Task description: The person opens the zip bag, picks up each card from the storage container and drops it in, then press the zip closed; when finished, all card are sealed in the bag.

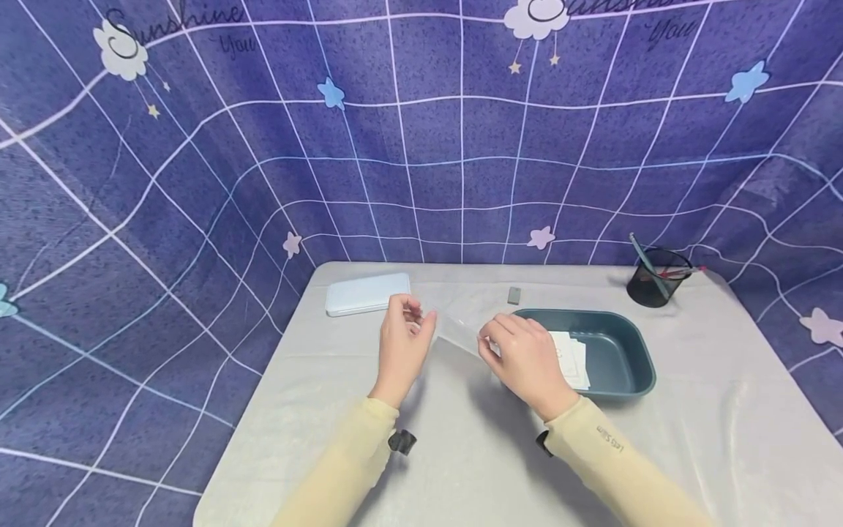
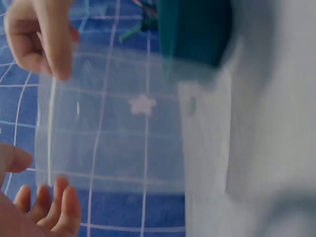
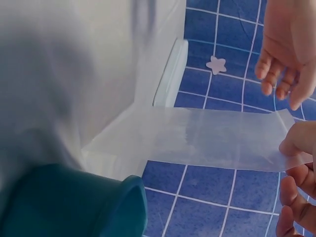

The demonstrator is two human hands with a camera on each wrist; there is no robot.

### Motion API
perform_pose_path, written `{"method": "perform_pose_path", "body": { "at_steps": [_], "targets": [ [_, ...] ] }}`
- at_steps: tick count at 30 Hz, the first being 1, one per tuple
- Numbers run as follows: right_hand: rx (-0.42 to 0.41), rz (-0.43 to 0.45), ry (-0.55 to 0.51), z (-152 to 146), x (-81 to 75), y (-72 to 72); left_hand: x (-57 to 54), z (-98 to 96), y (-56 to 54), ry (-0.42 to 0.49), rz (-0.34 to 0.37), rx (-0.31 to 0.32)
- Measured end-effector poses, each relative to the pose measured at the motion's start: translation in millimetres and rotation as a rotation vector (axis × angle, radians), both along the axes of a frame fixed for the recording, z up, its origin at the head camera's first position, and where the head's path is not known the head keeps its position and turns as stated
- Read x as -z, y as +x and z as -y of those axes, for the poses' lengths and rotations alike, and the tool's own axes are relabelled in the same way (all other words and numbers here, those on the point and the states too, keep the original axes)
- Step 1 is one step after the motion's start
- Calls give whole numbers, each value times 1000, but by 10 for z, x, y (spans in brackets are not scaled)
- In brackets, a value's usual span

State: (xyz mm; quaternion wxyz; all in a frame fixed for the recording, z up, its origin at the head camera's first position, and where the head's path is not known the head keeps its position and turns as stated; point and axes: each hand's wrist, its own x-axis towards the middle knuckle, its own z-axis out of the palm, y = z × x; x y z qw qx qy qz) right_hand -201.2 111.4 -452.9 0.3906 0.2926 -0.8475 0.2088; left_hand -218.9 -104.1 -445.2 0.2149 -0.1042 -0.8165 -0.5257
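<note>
A clear plastic zip bag hangs above the table between the two hands. My right hand pinches one corner of it between thumb and fingers; the right wrist view shows this thumb laid on the film. Beside the bag's other corner is my left hand, its thumb spread away from loosely bent fingers. In the left wrist view, the left fingertips come right to the zip edge, with nothing gripped between them and the thumb.
A dark teal tray holding white cards stands beside the right hand. Behind lie a light blue flat case and a small grey block. A black mesh pen cup stands at the back right. Patterned blue curtain surrounds the table.
</note>
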Motion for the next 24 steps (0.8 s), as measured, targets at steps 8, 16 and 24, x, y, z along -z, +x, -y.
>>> {"method": "perform_pose_path", "body": {
  "at_steps": [8, 16, 24],
  "targets": [
    [11, 15, 4, 39, 18, 47, 11, -203, 101, 147, 303, 162],
    [-12, 6, -5, 88, 34, 67, 4, -243, 92, 153, 357, 154],
    [-27, 28, 14, 116, 62, 100, -35, -266, 88, 139, 404, 169]
  ]
}}
